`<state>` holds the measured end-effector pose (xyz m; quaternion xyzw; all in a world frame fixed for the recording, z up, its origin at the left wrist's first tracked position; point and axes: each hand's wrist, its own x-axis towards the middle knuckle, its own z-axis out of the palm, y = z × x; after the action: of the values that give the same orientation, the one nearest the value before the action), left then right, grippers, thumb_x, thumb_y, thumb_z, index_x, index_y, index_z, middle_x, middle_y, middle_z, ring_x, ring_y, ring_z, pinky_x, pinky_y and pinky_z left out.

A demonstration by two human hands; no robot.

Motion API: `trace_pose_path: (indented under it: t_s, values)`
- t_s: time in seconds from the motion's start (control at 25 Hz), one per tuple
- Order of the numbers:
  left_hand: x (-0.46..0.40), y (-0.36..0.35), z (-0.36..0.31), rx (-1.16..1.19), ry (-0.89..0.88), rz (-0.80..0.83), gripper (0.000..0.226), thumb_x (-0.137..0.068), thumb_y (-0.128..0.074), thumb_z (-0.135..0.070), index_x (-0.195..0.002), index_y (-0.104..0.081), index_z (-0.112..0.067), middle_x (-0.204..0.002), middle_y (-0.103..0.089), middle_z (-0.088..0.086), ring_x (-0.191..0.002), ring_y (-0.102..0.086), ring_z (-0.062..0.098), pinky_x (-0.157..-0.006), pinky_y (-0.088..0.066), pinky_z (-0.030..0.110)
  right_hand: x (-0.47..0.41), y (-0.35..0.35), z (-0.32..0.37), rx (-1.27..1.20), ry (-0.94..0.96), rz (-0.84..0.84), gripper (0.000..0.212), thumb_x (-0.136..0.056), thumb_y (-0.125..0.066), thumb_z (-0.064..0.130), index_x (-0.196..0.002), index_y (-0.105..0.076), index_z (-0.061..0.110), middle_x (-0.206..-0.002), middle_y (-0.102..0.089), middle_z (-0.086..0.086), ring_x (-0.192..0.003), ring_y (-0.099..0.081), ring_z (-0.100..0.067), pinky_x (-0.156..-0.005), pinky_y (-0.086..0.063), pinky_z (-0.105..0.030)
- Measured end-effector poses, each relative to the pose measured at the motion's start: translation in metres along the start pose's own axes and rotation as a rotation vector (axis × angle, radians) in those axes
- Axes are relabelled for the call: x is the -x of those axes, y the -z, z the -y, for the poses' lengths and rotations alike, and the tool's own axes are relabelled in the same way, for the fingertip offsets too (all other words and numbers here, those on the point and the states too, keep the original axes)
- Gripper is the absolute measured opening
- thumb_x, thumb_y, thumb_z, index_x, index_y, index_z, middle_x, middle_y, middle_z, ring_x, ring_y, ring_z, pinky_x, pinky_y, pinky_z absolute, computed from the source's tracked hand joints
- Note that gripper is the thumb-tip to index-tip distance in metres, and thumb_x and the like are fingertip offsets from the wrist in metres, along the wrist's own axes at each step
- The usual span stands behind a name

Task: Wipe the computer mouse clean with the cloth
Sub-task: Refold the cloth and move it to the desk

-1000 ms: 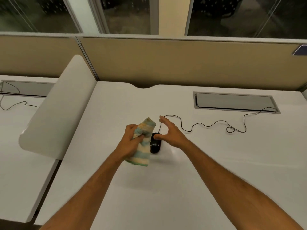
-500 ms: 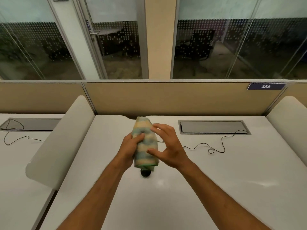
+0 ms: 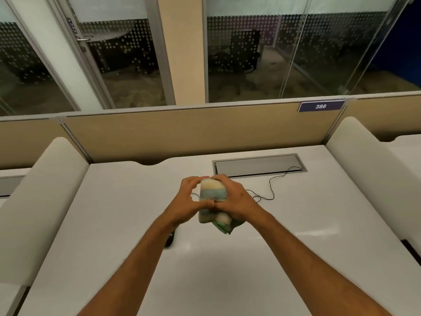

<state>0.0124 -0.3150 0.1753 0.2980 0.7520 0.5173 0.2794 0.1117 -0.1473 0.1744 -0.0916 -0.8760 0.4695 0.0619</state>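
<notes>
A folded cloth (image 3: 213,193) with cream, blue and green stripes is held upright above the white desk (image 3: 273,258). My left hand (image 3: 191,200) grips its left side and my right hand (image 3: 235,200) wraps its right side, thumbs meeting at the front. The black computer mouse (image 3: 170,240) lies on the desk below, mostly hidden by my left forearm; only a dark edge shows. Its thin black cable (image 3: 271,190) runs back to the right.
A grey cable hatch (image 3: 257,166) is set into the desk at the back right. White rounded side dividers (image 3: 43,201) (image 3: 364,179) flank the desk. A tan partition (image 3: 193,133) with a number plate 386 (image 3: 320,106) closes the back; glass walls stand behind it.
My right hand left the mouse and closed on the cloth beside my left hand. The cloth has been lifted off the mouse. The view has tilted upward.
</notes>
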Motion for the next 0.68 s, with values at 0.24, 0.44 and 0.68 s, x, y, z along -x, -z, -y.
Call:
trace_pose_path:
  t_s: [0.24,0.44,0.68]
  values:
    - [-0.056,-0.076,-0.008,0.095,0.040,0.026,0.038,-0.082,-0.075,-0.040,-0.116,-0.060,-0.043,-0.111,-0.068,-0.007,-0.096,-0.072,0.017,-0.071,-0.062,0.030,0.016,0.073,-0.066,-0.270,-0.142,0.086,0.075,-0.075,-0.079,0.035,-0.136,-0.036,0.044,-0.125,-0.051,0.010,-0.105,-0.064,-0.015,-0.075,-0.060,-0.026]
    - [-0.114,-0.136,-0.011,0.064,0.098,0.020,0.039,-0.083,-0.076,-0.038,-0.118,-0.059,-0.043,-0.108,-0.069,-0.001,-0.089,-0.072,0.016,-0.071,-0.064,0.033,0.016,0.124,-0.137,-0.343,-0.248,0.020,0.053,-0.080,-0.073,0.024,-0.124,-0.050,0.040,-0.121,-0.057,-0.001,-0.108,-0.064,-0.020,-0.080,-0.062,-0.037]
    - [-0.216,-0.203,-0.007,-0.191,0.055,0.128,0.061,-0.086,-0.074,-0.038,-0.141,-0.047,-0.033,-0.129,-0.063,-0.006,-0.115,-0.059,0.011,-0.090,-0.051,0.029,-0.007,0.194,-0.238,-0.270,-0.394,-0.308,0.043,-0.072,-0.064,0.021,-0.109,-0.060,0.042,-0.108,-0.066,0.011,-0.098,-0.065,-0.010,-0.074,-0.056,-0.027]
